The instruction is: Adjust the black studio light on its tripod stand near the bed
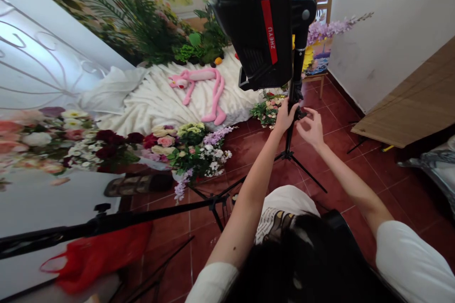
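Note:
A black studio light [256, 28] with a red "ZHEYU" stripe sits high on a black light stand [288, 139], whose legs spread on the floor. My left hand [285, 117] is wrapped round the upright pole below the light. Beside it, on the right of the pole, a small dark clamp knob [301, 113] sticks out. My right hand [312, 128] is at this knob, fingers bent and apart; whether the tips touch it is hard to see. The light hides the top of the stand.
A pink plush panther [199, 75] lies on a white blanket [152, 97]. Artificial flowers [192, 144] stand in front of it. A second black tripod [213, 199] and a long pole [135, 218] cross the lower left, above a red bag [103, 251]. Brown cardboard [408, 99] leans right.

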Demonstrator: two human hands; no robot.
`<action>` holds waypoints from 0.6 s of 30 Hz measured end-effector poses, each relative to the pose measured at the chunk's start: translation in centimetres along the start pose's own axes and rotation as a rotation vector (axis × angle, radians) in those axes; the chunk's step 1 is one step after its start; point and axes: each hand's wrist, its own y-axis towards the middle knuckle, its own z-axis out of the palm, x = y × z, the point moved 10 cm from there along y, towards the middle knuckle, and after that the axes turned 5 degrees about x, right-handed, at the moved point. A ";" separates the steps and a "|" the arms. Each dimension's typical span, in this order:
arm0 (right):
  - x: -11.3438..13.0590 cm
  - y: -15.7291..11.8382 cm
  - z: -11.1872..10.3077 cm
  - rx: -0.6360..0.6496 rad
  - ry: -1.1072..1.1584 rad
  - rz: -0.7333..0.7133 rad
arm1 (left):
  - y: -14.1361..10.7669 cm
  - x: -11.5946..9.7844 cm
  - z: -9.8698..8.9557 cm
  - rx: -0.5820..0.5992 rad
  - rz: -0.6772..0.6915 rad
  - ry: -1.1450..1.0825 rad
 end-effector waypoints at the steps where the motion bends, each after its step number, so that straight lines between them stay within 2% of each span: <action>1: -0.3 0.4 -0.4 -0.042 0.020 0.014 | 0.0 0.1 0.1 -0.002 -0.003 -0.019; 4: -0.6 2.6 -0.1 -0.049 0.110 0.016 | 0.0 0.3 0.3 -0.010 -0.008 -0.091; 7: -0.7 5.3 1.9 0.028 0.175 0.037 | -0.2 0.6 0.5 -0.030 -0.013 -0.156; 11: -1.9 8.3 5.0 0.159 0.175 0.191 | -0.6 1.6 0.6 -0.032 -0.080 -0.187; 15: -3.0 9.5 6.6 0.280 0.249 0.349 | -0.9 2.2 0.7 -0.021 -0.131 -0.135; 18: -2.2 10.2 6.7 0.301 0.459 0.286 | -1.0 2.6 0.8 -0.037 -0.166 -0.102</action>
